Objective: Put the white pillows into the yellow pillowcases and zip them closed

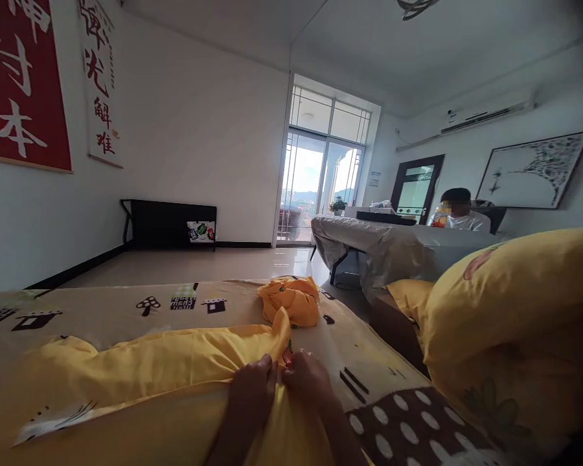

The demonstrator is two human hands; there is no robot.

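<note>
A yellow printed cloth (175, 356) lies spread and wrinkled across the near side of a bed-like surface with a patterned cover (243, 298). My left hand (253, 387) is closed on its gathered edge. Right beside it, my right hand (307, 380) pinches the same edge, where a small red and green print shows. Folds rise between the two hands, and a pointed flap stands up just beyond them. Behind that flap sits a crumpled orange-yellow cloth bundle (291, 301), touched by neither hand. The fingertips are partly hidden in the fabric.
A plump yellow pillow-like bundle (519, 291) rises close on the right, on something brown. Farther back, a person (461, 213) sits behind a plastic-covered table (364, 230). A black folded frame (165, 223) stands against the left wall, and glass doors (320, 184) are at the back.
</note>
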